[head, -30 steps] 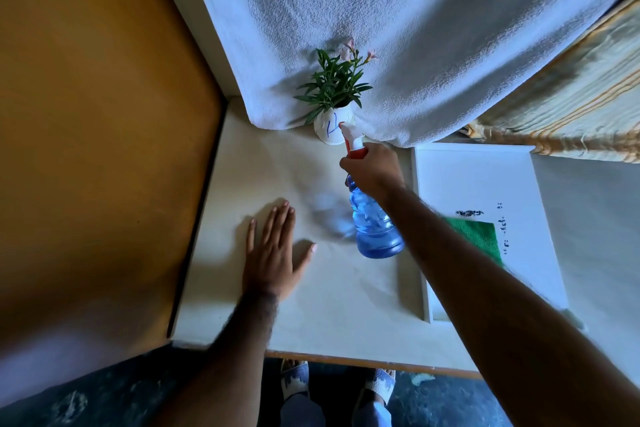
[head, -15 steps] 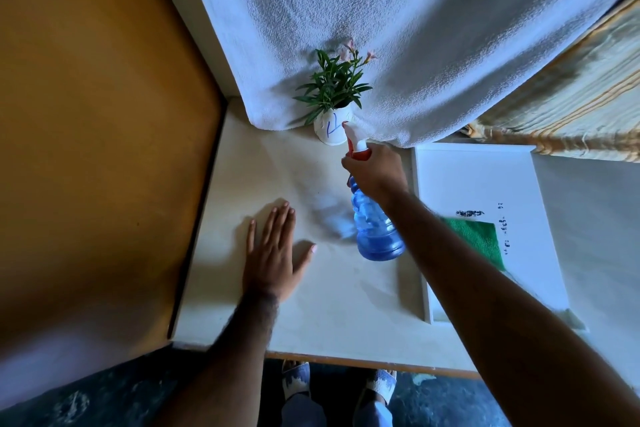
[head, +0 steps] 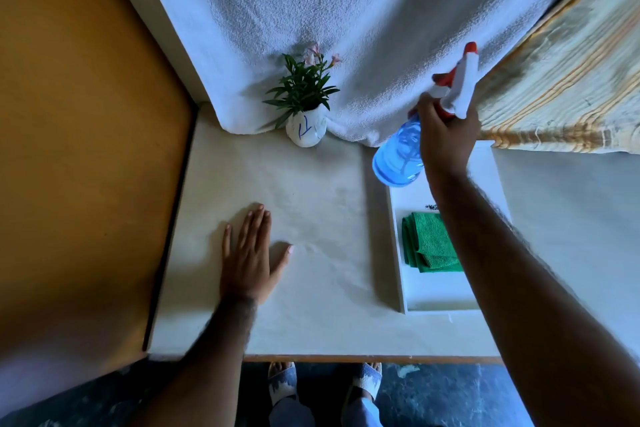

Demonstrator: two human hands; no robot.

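Note:
My right hand (head: pixel 446 139) grips the neck of a blue spray bottle (head: pixel 398 158) with a white and red trigger head. The bottle hangs tilted in the air over the far end of a white tray (head: pixel 440 291), its nozzle pointing up and to the right. My left hand (head: pixel 247 256) rests flat on the cream table top (head: pixel 311 322), fingers straight and thumb spread. A small green plant in a white pot (head: pixel 306 130) stands at the back of the table, to the left of the bottle.
A folded green cloth (head: pixel 427 243) lies in the white tray. A white towel (head: pixel 346 28) hangs behind the plant. An ochre wall (head: pixel 76 149) borders the table's left side. A striped fabric (head: pixel 571 80) lies at the back right. My feet show below the table's front edge.
My right hand has carried the spray bottle from in front of the plant up and to the right, over the tray. The green cloth is now uncovered. My left hand has stayed put.

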